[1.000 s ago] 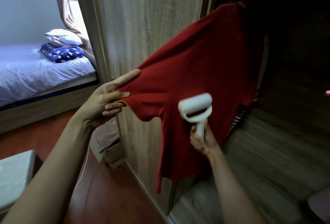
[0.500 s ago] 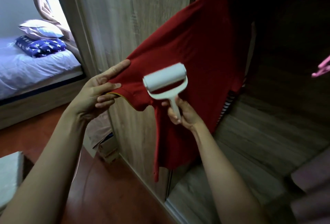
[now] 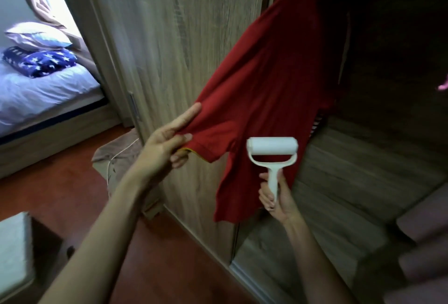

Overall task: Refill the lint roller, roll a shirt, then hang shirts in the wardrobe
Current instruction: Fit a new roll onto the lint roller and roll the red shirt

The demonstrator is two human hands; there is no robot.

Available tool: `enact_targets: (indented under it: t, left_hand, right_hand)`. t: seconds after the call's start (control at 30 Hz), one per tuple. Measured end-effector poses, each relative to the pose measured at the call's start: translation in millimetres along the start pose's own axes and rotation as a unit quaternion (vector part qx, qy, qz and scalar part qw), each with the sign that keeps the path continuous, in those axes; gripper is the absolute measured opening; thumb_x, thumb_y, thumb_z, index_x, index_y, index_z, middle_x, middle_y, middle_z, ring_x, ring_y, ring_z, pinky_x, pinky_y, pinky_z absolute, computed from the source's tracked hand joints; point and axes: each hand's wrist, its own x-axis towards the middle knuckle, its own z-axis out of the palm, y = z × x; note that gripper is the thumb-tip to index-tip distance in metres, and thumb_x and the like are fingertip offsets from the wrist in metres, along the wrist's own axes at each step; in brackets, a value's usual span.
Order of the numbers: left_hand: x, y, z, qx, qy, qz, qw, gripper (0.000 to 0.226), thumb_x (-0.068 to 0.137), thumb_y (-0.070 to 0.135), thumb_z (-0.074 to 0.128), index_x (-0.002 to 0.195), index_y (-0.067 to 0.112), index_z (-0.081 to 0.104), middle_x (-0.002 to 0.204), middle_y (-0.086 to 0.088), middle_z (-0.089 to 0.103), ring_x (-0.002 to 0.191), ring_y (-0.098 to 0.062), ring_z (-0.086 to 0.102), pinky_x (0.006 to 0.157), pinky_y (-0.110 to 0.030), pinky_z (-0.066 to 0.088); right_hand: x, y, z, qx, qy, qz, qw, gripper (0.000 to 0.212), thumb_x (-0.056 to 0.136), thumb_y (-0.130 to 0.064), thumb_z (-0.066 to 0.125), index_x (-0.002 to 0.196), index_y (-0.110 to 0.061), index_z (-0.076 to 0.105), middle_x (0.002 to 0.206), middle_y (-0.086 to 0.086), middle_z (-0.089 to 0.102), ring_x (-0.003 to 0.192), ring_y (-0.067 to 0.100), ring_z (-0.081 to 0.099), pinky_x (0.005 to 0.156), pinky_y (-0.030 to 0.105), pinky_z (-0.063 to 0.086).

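- Shirt (image 3: 266, 100), red, hangs at the open wardrobe's edge, its upper part lost in the dark interior beside the wooden door (image 3: 174, 44).
- The left hand (image 3: 164, 151) pinches the sleeve hem and draws it out to the side, forefinger stretched along the cloth.
- The right hand (image 3: 276, 197) is clenched round the handle of the lint roller (image 3: 272, 147), whose white drum lies against the fabric just below the armpit seam.
- To roll well, I'd say: keep that sleeve taut, press the drum flat and even, run long overlapping strokes downward.
- Slack cloth would likely bunch under the roller.
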Motion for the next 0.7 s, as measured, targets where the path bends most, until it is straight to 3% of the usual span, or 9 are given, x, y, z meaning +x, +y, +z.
enact_targets:
  t: [0.07, 0.13, 0.23, 0.33, 0.4, 0.5, 0.57, 0.63, 0.7]
  left_hand:
    - [-5.7, -9.4, 15.2, 0.042, -0.033, 0.034, 0.998, 0.059, 0.095, -0.011, 0.037, 0.139, 0.026, 0.049, 0.055, 0.007, 0.049, 0.038, 0.0, 0.032, 0.038, -0.014, 0.035]
    - [-7.9, -28.6, 29.3, 0.094, -0.072, 0.07, 0.99, 0.057, 0.097, -0.01, 0.04, 0.137, 0.029, 0.046, 0.078, 0.018, 0.066, 0.044, -0.001, 0.037, 0.047, -0.014, 0.042]
    - [-2.4, -58.9, 45.7, 0.129, -0.124, 0.089, 0.98, 0.061, 0.098, -0.011, 0.037, 0.142, 0.032, 0.036, 0.108, 0.031, 0.063, 0.058, -0.007, 0.044, 0.058, -0.015, 0.046]
    - [-0.8, -82.3, 65.1, 0.165, -0.163, 0.108, 0.967, 0.064, 0.098, -0.011, 0.035, 0.144, 0.035, 0.035, 0.101, 0.016, 0.06, 0.065, -0.012, 0.044, 0.069, -0.02, 0.046]
    - [5.5, -96.8, 73.9, 0.185, -0.18, 0.113, 0.959, 0.065, 0.097, -0.011, 0.036, 0.146, 0.032, 0.032, 0.097, 0.013, 0.056, 0.069, -0.009, 0.049, 0.077, -0.015, 0.046]
    - [16.1, -113.5, 83.9, 0.205, -0.226, 0.12, 0.945, 0.061, 0.101, -0.002, 0.039, 0.152, 0.026, 0.025, 0.138, 0.024, 0.045, 0.11, -0.007, 0.058, 0.104, -0.022, 0.044]
    - [23.1, -127.9, 87.6, 0.234, -0.249, 0.122, 0.932, 0.057, 0.102, 0.005, 0.041, 0.153, 0.023, 0.024, 0.154, 0.015, 0.03, 0.14, -0.009, 0.036, 0.119, -0.03, 0.027]
    - [27.9, -143.1, 88.9, 0.25, -0.262, 0.121, 0.924, 0.057, 0.102, 0.007, 0.043, 0.153, 0.023, 0.025, 0.157, 0.014, 0.021, 0.147, -0.007, 0.02, 0.121, -0.035, 0.02]
    - [28.9, -156.5, 89.0, 0.263, -0.275, 0.116, 0.917, 0.057, 0.101, 0.008, 0.046, 0.152, 0.026, 0.028, 0.157, 0.014, 0.022, 0.147, -0.005, 0.018, 0.121, -0.036, 0.021]
  right_hand:
    - [-7.2, -1.7, -12.4, 0.009, 0.038, -0.015, 0.999, 0.059, 0.047, -0.062, 0.084, 0.076, -0.011, 0.073, 0.035, -0.001, 0.033, 0.023, 0.006, 0.027, 0.027, 0.011, 0.019]
    - [-17.7, -5.3, -22.6, 0.01, 0.071, -0.04, 0.997, 0.059, 0.046, -0.063, 0.084, 0.075, -0.013, 0.074, 0.033, -0.002, 0.033, 0.022, 0.006, 0.027, 0.028, 0.012, 0.017]
    - [-36.4, -12.4, -32.8, 0.023, 0.101, -0.08, 0.991, 0.055, 0.05, -0.062, 0.082, 0.076, -0.014, 0.073, 0.033, -0.002, 0.033, 0.023, 0.005, 0.028, 0.029, 0.013, 0.016]
    - [-56.7, -18.6, -40.0, 0.025, 0.135, -0.102, 0.985, 0.054, 0.054, -0.062, 0.08, 0.078, -0.014, 0.073, 0.035, -0.002, 0.035, 0.024, 0.006, 0.029, 0.029, 0.015, 0.015]
    - [-69.9, -22.7, -42.6, 0.014, 0.157, -0.119, 0.98, 0.055, 0.055, -0.063, 0.079, 0.08, -0.015, 0.073, 0.036, -0.002, 0.035, 0.024, 0.006, 0.029, 0.03, 0.017, 0.013]
    - [-87.3, -27.3, -43.5, 0.01, 0.181, -0.143, 0.973, 0.054, 0.056, -0.064, 0.078, 0.08, -0.015, 0.073, 0.038, -0.002, 0.036, 0.025, 0.006, 0.029, 0.029, 0.016, 0.016]
    - [-96.5, -28.6, -42.8, 0.016, 0.193, -0.156, 0.969, 0.054, 0.058, -0.063, 0.077, 0.081, -0.014, 0.072, 0.038, -0.002, 0.036, 0.026, 0.006, 0.029, 0.027, 0.016, 0.019]
    - [-104.6, -27.7, -41.3, 0.022, 0.207, -0.165, 0.964, 0.057, 0.06, -0.062, 0.076, 0.085, -0.012, 0.069, 0.039, -0.002, 0.037, 0.026, 0.006, 0.029, 0.027, 0.016, 0.021]
    - [-112.7, -24.6, -40.0, 0.019, 0.226, -0.167, 0.959, 0.059, 0.061, -0.061, 0.073, 0.089, -0.01, 0.063, 0.039, -0.002, 0.037, 0.026, 0.006, 0.03, 0.028, 0.017, 0.02]
